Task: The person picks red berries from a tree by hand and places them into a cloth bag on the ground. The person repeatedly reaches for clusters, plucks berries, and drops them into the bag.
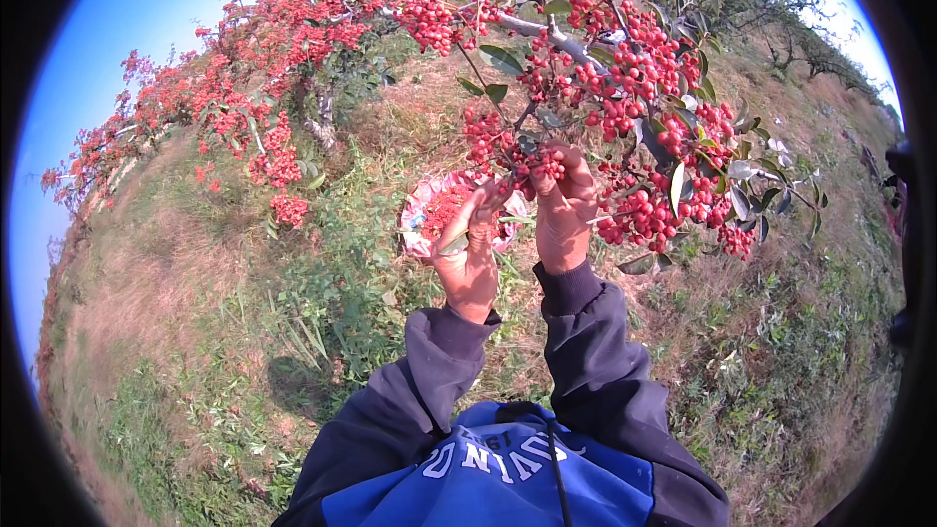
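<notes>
A cluster of red berries (pixel 538 165), which look like Sichuan pepper, hangs low on a branch before me. My right hand (pixel 565 208) reaches up on its right side, thumb and fingers pinched on the berries. From the lower left my left hand (pixel 468 256) meets the same cluster with its fingertips close together; what they grip is partly hidden. A green leaf (pixel 455 245) shows against the left palm. Beyond that hand, on the ground, sits a pink and white container (pixel 411 230) holding picked red berries (pixel 446 208), partly covered by my fingers.
The grey branch (pixel 549 33) bears more berry clusters (pixel 637 216) and leaves close to my right hand. Another berry-laden tree (pixel 278 80) stands at the left. Grass and weeds (pixel 322 307) cover the ground. A dark object (pixel 902 234) cuts into the right rim.
</notes>
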`<action>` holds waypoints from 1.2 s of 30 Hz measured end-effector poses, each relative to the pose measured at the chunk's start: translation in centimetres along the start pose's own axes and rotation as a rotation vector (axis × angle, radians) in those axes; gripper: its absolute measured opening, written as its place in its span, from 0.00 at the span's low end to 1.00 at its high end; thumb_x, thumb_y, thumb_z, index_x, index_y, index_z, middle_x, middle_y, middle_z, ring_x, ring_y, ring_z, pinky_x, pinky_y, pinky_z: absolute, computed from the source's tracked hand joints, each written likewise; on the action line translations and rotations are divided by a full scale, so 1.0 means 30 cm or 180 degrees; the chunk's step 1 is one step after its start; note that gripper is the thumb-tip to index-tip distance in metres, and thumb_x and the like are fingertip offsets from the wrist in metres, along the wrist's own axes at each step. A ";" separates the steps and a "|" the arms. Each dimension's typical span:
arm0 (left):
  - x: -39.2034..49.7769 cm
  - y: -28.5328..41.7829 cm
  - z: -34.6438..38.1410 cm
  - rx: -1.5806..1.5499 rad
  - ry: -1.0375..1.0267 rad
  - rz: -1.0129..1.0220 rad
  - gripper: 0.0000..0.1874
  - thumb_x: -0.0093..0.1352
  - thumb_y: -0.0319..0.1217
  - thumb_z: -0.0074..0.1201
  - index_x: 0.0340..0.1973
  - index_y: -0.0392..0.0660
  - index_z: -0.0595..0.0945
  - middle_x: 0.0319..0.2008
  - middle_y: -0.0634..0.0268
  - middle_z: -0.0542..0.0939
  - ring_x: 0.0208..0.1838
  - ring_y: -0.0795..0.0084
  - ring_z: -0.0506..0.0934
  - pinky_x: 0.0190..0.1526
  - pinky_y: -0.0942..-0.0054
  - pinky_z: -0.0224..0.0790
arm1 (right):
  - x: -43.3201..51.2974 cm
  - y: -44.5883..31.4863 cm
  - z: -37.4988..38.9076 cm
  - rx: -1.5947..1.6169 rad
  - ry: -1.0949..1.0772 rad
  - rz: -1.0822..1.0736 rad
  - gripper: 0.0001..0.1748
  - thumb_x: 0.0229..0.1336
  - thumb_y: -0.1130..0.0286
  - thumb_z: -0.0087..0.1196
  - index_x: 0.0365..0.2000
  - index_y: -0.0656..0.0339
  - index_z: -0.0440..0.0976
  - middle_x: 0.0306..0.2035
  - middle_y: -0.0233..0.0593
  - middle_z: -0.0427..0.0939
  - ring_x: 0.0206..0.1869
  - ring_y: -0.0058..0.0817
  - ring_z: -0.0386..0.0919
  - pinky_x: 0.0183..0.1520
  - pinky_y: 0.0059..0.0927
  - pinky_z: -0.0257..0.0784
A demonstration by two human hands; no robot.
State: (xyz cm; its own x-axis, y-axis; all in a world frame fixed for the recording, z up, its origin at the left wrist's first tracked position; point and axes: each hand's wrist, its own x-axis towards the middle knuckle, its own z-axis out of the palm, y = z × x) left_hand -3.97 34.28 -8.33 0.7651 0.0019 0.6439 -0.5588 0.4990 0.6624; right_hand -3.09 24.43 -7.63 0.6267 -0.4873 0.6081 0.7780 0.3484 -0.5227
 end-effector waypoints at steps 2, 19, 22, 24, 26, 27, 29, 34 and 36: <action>0.006 -0.005 -0.011 0.0218 0.0027 0.0026 0.18 0.66 0.32 0.43 0.45 0.28 0.69 0.43 0.51 0.73 0.46 0.63 0.72 0.52 0.67 0.62 | 0.010 0.025 0.004 0.0277 0.0067 0.0022 0.14 0.49 0.78 0.52 0.39 0.62 0.67 0.40 0.34 0.69 0.39 0.18 0.68 0.41 0.20 0.65; -0.009 0.035 0.035 -0.0237 -0.0188 -0.0378 0.17 0.66 0.33 0.44 0.43 0.31 0.69 0.36 0.52 0.77 0.41 0.66 0.75 0.48 0.71 0.63 | -0.203 -0.006 -0.049 -0.0453 0.0653 0.0146 0.11 0.49 0.77 0.54 0.33 0.60 0.64 0.38 0.33 0.67 0.32 0.19 0.67 0.31 0.20 0.64; -0.007 0.051 0.014 -0.0121 -0.0227 -0.0378 0.17 0.67 0.33 0.43 0.44 0.31 0.69 0.36 0.52 0.77 0.41 0.66 0.75 0.47 0.71 0.64 | -0.156 0.024 -0.076 -0.0441 0.0377 -0.0304 0.12 0.46 0.80 0.53 0.32 0.61 0.63 0.39 0.34 0.66 0.37 0.21 0.66 0.39 0.23 0.64; -0.008 0.044 0.003 -0.0208 -0.0209 -0.0298 0.16 0.67 0.32 0.42 0.45 0.31 0.69 0.38 0.52 0.76 0.41 0.65 0.75 0.47 0.70 0.65 | -0.149 0.003 -0.087 -0.0609 0.0468 -0.0037 0.12 0.44 0.80 0.53 0.31 0.61 0.63 0.40 0.36 0.65 0.41 0.22 0.65 0.46 0.24 0.61; -0.014 0.048 0.002 -0.0388 -0.0127 -0.0217 0.16 0.67 0.31 0.42 0.45 0.31 0.68 0.38 0.52 0.76 0.41 0.65 0.75 0.47 0.69 0.65 | -0.099 -0.015 -0.069 -0.1411 0.0242 -0.0127 0.11 0.45 0.79 0.52 0.31 0.63 0.64 0.40 0.36 0.65 0.40 0.21 0.65 0.46 0.23 0.61; -0.016 0.052 0.004 -0.0479 -0.0092 -0.0184 0.16 0.67 0.31 0.42 0.45 0.31 0.68 0.38 0.51 0.76 0.41 0.65 0.75 0.47 0.69 0.65 | -0.089 -0.009 -0.068 -0.1441 0.0274 -0.0191 0.10 0.45 0.79 0.52 0.31 0.63 0.64 0.40 0.36 0.65 0.40 0.21 0.65 0.46 0.23 0.61; -0.009 0.059 0.002 -0.0355 -0.0081 -0.0226 0.17 0.67 0.32 0.41 0.45 0.31 0.68 0.39 0.51 0.76 0.42 0.65 0.75 0.48 0.70 0.63 | -0.051 -0.001 -0.040 -0.1908 0.0099 -0.0871 0.11 0.45 0.81 0.50 0.32 0.63 0.63 0.37 0.33 0.65 0.38 0.19 0.65 0.43 0.21 0.62; 0.007 0.057 -0.023 -0.0288 -0.0061 -0.0485 0.17 0.68 0.34 0.40 0.45 0.32 0.69 0.40 0.53 0.76 0.44 0.68 0.74 0.49 0.72 0.61 | -0.100 -0.036 -0.025 -0.0892 -0.0094 0.0107 0.11 0.45 0.82 0.51 0.30 0.62 0.62 0.32 0.31 0.64 0.30 0.17 0.68 0.34 0.18 0.67; 0.004 0.048 -0.022 -0.0336 -0.0115 -0.0580 0.17 0.68 0.34 0.41 0.45 0.32 0.69 0.40 0.52 0.76 0.44 0.68 0.74 0.50 0.72 0.61 | -0.137 -0.036 -0.032 -0.0974 0.0019 0.0257 0.09 0.47 0.82 0.51 0.28 0.61 0.63 0.29 0.30 0.65 0.27 0.16 0.68 0.29 0.16 0.66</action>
State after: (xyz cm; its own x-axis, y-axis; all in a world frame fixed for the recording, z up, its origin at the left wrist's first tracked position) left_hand -4.47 35.59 -7.54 0.8374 -0.1267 0.5317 -0.3741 0.5764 0.7265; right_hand -6.54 25.28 -10.13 0.6850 -0.4729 0.5542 0.6762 0.1294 -0.7253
